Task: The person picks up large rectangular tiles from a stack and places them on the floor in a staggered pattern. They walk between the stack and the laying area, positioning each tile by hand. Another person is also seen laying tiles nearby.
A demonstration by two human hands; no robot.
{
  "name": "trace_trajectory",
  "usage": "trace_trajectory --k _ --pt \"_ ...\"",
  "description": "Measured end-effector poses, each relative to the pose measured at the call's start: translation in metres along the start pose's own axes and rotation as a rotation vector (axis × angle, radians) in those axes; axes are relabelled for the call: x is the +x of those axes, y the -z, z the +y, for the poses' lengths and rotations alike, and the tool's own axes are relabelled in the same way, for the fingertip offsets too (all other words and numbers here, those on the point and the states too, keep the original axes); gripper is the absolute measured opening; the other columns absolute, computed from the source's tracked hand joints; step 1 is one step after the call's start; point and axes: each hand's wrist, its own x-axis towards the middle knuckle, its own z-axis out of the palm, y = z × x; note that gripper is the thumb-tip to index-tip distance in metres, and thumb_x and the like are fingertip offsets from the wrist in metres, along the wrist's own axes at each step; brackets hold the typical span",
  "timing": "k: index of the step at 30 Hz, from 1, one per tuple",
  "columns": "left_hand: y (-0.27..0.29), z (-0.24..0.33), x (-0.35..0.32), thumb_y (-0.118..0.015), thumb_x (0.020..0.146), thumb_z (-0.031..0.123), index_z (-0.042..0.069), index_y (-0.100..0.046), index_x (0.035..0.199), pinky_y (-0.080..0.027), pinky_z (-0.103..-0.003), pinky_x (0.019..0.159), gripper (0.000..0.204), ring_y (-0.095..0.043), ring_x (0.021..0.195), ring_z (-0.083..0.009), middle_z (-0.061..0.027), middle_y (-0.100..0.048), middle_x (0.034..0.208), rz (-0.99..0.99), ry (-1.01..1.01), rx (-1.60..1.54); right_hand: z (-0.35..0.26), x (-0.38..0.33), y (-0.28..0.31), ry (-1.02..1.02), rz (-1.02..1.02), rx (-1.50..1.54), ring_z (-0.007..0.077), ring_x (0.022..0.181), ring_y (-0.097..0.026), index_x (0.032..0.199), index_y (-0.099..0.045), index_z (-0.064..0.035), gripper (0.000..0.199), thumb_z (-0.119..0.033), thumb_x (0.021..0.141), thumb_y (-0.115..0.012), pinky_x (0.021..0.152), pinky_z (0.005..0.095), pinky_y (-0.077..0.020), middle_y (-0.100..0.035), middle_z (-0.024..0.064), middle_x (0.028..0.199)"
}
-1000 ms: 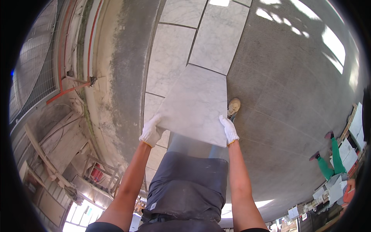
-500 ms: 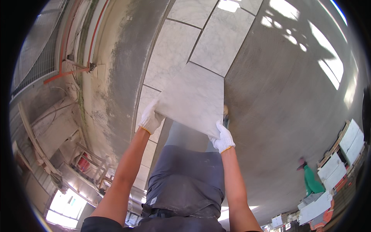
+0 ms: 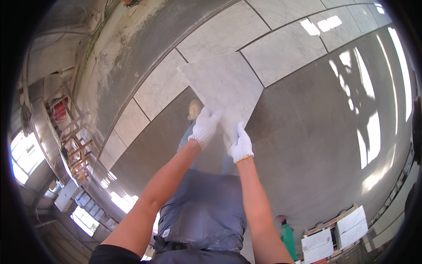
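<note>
Both hands wear white knitted gloves. Between them is a large, pale grey-veined marble tile [image 3: 226, 83], its far part overlapping my view of the laid tiles; whether it touches them I cannot tell. My left hand [image 3: 205, 127] is closed on the tile's near left edge. At the near corner, my right hand [image 3: 239, 144] grips it with the thumb up along the side. Beyond the tile run the laid marble tiles [image 3: 281, 55] in two staggered rows with thin dark joints. My left foot [image 3: 194, 108] shows beside the tile's left edge.
Bare grey floor [image 3: 303, 145] spreads to the right, with bright sunlight patches. A stained wall base [image 3: 118, 57] borders the rows at the left. Stacked tiles [image 3: 334, 235] lie at the lower right beside a person's green-clad leg [image 3: 288, 240]. Wooden frames [image 3: 77, 145] stand at the far left.
The view has swung, so the tile rows now slant across the top. The tile has turned in my hands, and my left hand has come closer to my right.
</note>
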Motion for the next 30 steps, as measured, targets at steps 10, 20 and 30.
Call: trace_trajectory --k 10,20,30 --pt "0.079 -0.27 0.101 -0.064 0.091 0.021 0.0 -0.063 0.114 -0.05 -0.033 0.081 0.031 -0.061 0.089 -0.0166 -0.0066 -0.067 0.101 0.223 0.235 -0.261 0.06 -0.02 0.135 0.499 0.381 -1.437 0.0309 0.145 -0.04 0.154 -0.033 0.0008 0.071 -0.024 0.095 -0.065 0.119 0.0382 -0.031 -0.04 0.0218 0.157" --pt "0.074 -0.503 0.315 -0.067 0.089 0.03 -0.004 -0.052 0.133 -0.048 -0.034 0.092 0.058 -0.059 0.107 -0.0214 -0.013 -0.063 0.119 0.162 0.305 -0.27 0.118 0.011 0.13 0.705 0.565 -1.801 0.0325 0.126 -0.054 0.138 -0.049 0.0063 0.044 -0.012 0.099 -0.048 0.109 0.0386 -0.0397 -0.057 0.0208 0.134" --pt "0.055 -0.552 0.388 -0.064 0.086 0.039 -0.008 -0.043 0.141 -0.043 -0.04 0.107 0.076 -0.054 0.131 -0.0354 -0.0266 -0.056 0.139 0.125 0.398 -0.141 0.117 0.018 0.119 0.667 0.537 -2.05 0.0353 0.134 -0.045 0.144 -0.043 0.0044 0.046 -0.016 0.104 -0.046 0.115 0.0408 -0.0332 -0.049 0.0227 0.144"
